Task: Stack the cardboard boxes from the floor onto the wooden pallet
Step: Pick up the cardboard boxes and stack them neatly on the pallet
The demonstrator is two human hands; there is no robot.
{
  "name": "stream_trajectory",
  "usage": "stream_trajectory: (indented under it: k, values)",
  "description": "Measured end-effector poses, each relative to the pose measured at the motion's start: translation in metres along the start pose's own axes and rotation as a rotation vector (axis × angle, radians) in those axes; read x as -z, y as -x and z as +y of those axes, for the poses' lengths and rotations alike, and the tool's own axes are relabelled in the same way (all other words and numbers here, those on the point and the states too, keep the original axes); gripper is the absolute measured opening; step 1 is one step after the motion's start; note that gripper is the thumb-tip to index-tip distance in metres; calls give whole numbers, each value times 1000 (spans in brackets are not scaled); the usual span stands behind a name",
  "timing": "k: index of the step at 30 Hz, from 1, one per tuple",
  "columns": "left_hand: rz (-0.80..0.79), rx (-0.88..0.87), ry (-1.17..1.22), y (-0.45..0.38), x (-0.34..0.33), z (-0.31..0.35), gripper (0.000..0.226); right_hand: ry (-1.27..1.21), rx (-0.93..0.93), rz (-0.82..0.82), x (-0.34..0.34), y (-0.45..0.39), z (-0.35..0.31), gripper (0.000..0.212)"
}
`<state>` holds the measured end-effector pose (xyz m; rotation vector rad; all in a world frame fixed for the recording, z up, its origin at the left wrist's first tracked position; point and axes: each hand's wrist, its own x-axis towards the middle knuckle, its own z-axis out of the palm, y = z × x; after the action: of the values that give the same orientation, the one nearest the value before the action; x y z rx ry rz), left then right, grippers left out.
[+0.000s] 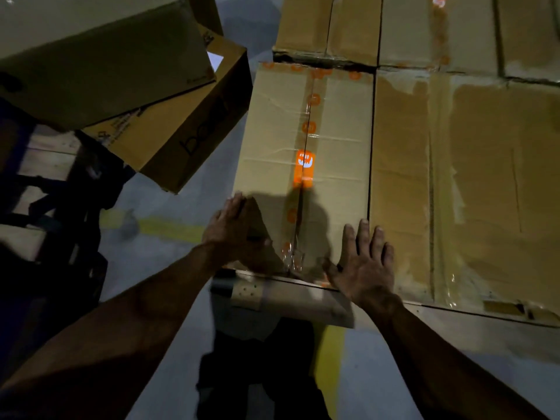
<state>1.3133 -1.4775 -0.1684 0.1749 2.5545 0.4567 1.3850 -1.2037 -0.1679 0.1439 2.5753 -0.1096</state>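
A tan cardboard box (272, 140) sealed with orange-printed tape lies flat at the left end of a layer of stacked boxes. My left hand (233, 234) rests against its near left corner, fingers straight. Flat on the top of that box, near its right front corner, my right hand (363, 265) presses down with fingers spread. A larger box (472, 189) with torn patches on its top sits flush against its right side. More boxes (394, 28) lie behind. The pallet under the stack is hidden.
Two loose cardboard boxes (169, 125) lean tilted at the upper left, over a dark frame with wooden slats (45, 165). The grey floor (145, 268) carries yellow tape lines. My legs stand just before the stack.
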Motion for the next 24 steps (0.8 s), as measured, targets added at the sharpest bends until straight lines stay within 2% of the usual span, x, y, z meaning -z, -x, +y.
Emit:
stream_trajectory:
  k: [2,4,6,9,14,20,24]
  values:
    - [-37,-31,-32,23,-11,-5,128,31,12,-17,-3,10,2,103]
    - [-69,-93,-189,36,-21,-12,140,39,22,-37,-4,16,4,113]
    - [-81,-118,-244,39,-26,-17,145,37,33,-80,-4,20,3,120]
    - [-67,-91,-276,40,-28,-15,124,73,54,-73,-6,27,4,118]
    - [-86,-103,-335,36,-24,-13,102,89,54,-20,-10,32,3,96]
    - [-45,-84,-307,35,-24,-12,100,125,54,-17,-8,32,2,90]
    - [-93,-45,-303,36,-19,-5,100,122,51,-27,-3,32,1,90]
